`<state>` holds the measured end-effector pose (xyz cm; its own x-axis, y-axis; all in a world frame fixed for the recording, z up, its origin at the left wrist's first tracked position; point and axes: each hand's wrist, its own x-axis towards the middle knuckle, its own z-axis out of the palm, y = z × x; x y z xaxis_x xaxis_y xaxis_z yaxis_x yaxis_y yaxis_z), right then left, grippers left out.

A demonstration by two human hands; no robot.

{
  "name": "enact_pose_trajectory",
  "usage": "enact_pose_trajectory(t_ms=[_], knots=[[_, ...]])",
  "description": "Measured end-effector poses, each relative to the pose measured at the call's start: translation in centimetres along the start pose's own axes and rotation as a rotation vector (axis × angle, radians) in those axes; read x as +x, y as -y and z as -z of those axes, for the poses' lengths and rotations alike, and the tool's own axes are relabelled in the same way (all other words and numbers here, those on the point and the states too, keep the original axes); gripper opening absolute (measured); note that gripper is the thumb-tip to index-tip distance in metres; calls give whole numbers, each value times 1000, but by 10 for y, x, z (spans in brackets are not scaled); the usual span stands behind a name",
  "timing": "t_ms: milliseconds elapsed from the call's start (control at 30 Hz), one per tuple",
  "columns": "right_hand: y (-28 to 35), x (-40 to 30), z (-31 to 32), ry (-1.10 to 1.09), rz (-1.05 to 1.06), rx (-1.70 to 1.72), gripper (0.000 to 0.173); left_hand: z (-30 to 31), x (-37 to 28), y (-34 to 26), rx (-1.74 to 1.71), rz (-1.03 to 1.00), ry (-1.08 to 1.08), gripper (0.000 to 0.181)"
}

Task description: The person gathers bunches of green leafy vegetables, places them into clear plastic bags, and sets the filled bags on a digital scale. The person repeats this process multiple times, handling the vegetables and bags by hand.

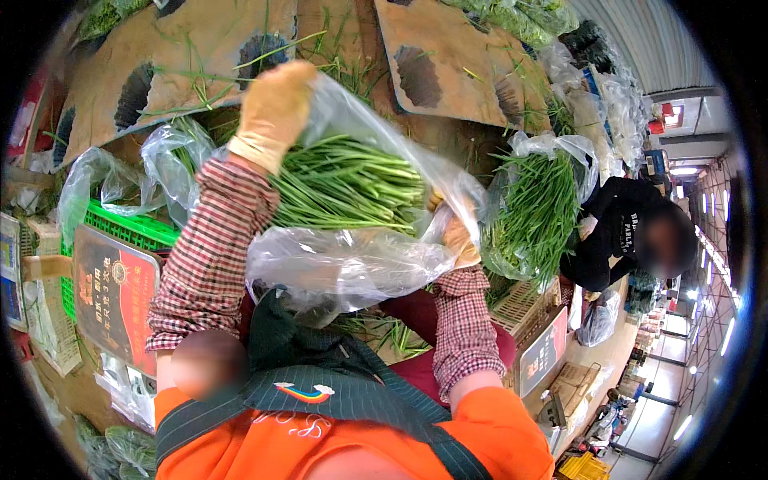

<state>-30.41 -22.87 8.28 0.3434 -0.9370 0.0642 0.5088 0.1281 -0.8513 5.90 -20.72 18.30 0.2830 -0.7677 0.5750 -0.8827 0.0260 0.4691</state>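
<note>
A clear plastic bag [342, 261] lies before me, its mouth spread around a bundle of long green leafy stalks [354, 186]. My left hand [273, 114], in a yellowish glove, grips the raised edge of the plastic at the upper left of the bundle. At the bundle's right end my right hand [461, 237], gloved the same way, holds the gathered plastic; some of its fingers are hidden under the film. Checked sleeves cover both forearms. To the right of my right hand stands another open plastic bag with green leafy stalks [537, 204].
Brown sheets with dark holes [432, 36] lie beyond the bundle, strewn with loose stalks. At left are a green plastic crate [135, 223] and a scale [114, 294]. Beige crates [522, 303] stand at right. A person in dark clothing [606, 234] is farther right.
</note>
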Motion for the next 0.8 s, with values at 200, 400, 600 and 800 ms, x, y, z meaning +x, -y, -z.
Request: enact_pose_trajectory(t_ms=[200, 400, 600, 800], knots=[[48, -13, -4, -95, 0, -379, 35, -12, -9, -22, -33, -98, 85, 12], [51, -15, 29, -259, -397, -853, 26, -39, -17, -42, 8, -128, 242, 12], [86, -89, -91, 267, -801, -1038, 51, -34, -9, -28, -41, -12, 299, 13], [139, -102, -168, 310, -239, -975, 101, -31, -23, -19, 60, 3, 448, 13]])
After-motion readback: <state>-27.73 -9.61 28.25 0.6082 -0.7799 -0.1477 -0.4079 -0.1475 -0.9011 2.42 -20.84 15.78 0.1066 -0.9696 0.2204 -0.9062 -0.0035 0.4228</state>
